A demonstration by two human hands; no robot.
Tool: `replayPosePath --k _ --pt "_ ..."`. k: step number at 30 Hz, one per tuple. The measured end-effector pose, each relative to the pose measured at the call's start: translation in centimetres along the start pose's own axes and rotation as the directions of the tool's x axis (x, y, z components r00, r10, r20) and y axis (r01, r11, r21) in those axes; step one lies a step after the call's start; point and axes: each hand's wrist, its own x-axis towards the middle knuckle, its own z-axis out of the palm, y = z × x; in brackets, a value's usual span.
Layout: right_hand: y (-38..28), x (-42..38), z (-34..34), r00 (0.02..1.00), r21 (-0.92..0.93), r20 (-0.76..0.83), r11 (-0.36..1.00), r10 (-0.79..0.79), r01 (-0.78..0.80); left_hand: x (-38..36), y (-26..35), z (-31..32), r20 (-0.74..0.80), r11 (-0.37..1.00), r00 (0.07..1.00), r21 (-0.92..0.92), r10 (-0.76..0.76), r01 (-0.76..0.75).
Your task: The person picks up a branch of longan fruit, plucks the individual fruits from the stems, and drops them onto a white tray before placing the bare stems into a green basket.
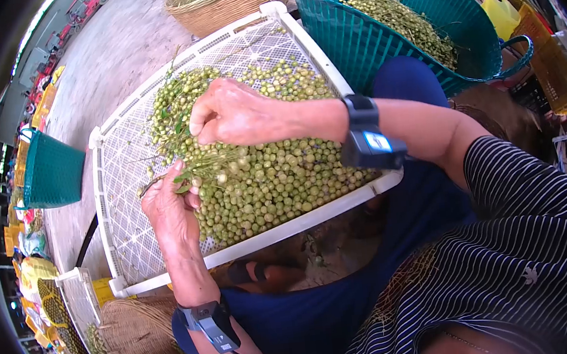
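Observation:
A white mesh tray (128, 226) lies across the lap, with a heap of small round green fruits (278, 188) over its middle and right. My left hand (170, 205), at the tray's left part, has its thumb and fingers pinched on a bunch of thin green stems (210, 162) that bear fruits and a few leaves. Above the heap, my right hand (233, 113) is closed, its fingers curled in; what they hold, if anything, is hidden. Both wrists wear black devices.
A large teal basket (331, 29) with fruit bunches stands at the upper right. A wicker basket (226, 8) is behind the tray, another (142, 341) at the lower left. A smaller teal basket (54, 168) stands on the floor at the left.

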Motion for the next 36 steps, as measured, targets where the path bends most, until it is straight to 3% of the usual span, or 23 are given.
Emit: replayPosePath --k 2,4,6,7,11,14,17,19,22,25,30,32,33,35,36 --pt "-2.4 -1.2 0.7 0.98 -0.108 -0.199 0.994 0.013 -0.035 0.7 -0.5 -0.6 -0.011 1.0 1.0 -0.014 -0.003 0.003" --pt "-3.0 -2.4 2.0 0.988 -0.104 -0.143 0.992 0.052 -0.067 1.0 -0.6 -0.5 -0.095 0.994 0.994 -0.096 -0.058 0.049" --pt "-3.7 -3.4 3.4 0.982 -0.23 -0.164 0.964 0.099 -0.135 1.1 -0.7 -0.3 -0.11 0.991 0.991 -0.116 -0.075 0.062" --pt "-3.9 -3.7 4.1 0.962 -0.192 -0.209 0.957 0.176 -0.216 1.1 -0.8 -0.2 -0.128 0.988 0.988 -0.138 -0.093 0.075" --pt "-3.5 -3.4 5.5 0.939 -0.293 -0.24 0.904 0.247 -0.312 0.8 -1.4 0.4 -0.113 0.992 0.993 -0.122 -0.042 0.028" --pt "-3.1 -3.2 5.9 0.932 -0.248 -0.189 0.903 0.31 -0.351 0.7 -1.3 0.3 -0.113 0.996 0.994 -0.094 -0.015 0.004" --pt "-2.3 -3.4 5.7 0.955 -0.211 -0.185 0.94 0.233 -0.27 1.3 -1.5 -0.6 -0.076 0.989 0.995 -0.132 -0.07 0.06" --pt "-2.0 -3.5 5.4 0.96 -0.192 -0.168 0.948 0.222 -0.253 1.1 -1.0 -0.6 0.013 0.992 0.992 -0.01 -0.128 0.128" --pt "-1.8 -3.7 5.5 0.966 -0.182 -0.141 0.953 0.218 -0.242 1.2 -1.0 -0.9 0.045 0.985 0.987 -0.059 -0.157 0.16" --pt "-1.7 -3.8 5.4 0.969 -0.164 -0.154 0.962 0.194 -0.219 1.4 -1.4 -0.5 -0.041 0.966 0.982 -0.195 -0.183 0.172" --pt "-1.7 -3.8 4.4 0.964 -0.134 -0.242 0.98 0.114 -0.149 1.9 -1.5 -0.9 -0.092 0.951 0.975 -0.256 -0.204 0.175" --pt "-1.8 -3.5 3.9 0.946 0.339 -0.23 0.93 0.229 -0.143 2.1 -1.5 -1.1 -0.081 0.941 0.973 -0.282 -0.215 0.184" --pt "-2.0 -3.5 3.5 0.945 0.341 -0.234 0.93 0.229 -0.141 2.1 -1.5 -1.1 -0.071 0.943 0.975 -0.277 -0.212 0.185" --pt "-2.5 -3.7 2.6 0.891 0.706 0.007 0.628 0.454 -0.326 2.2 -1.5 -1.3 -0.058 0.944 0.975 -0.27 -0.213 0.19" --pt "-1.8 -3.6 2.5 0.891 0.707 0.007 0.628 0.454 -0.325 2.4 -1.7 -1.7 -0.045 0.941 0.978 -0.285 -0.205 0.184"
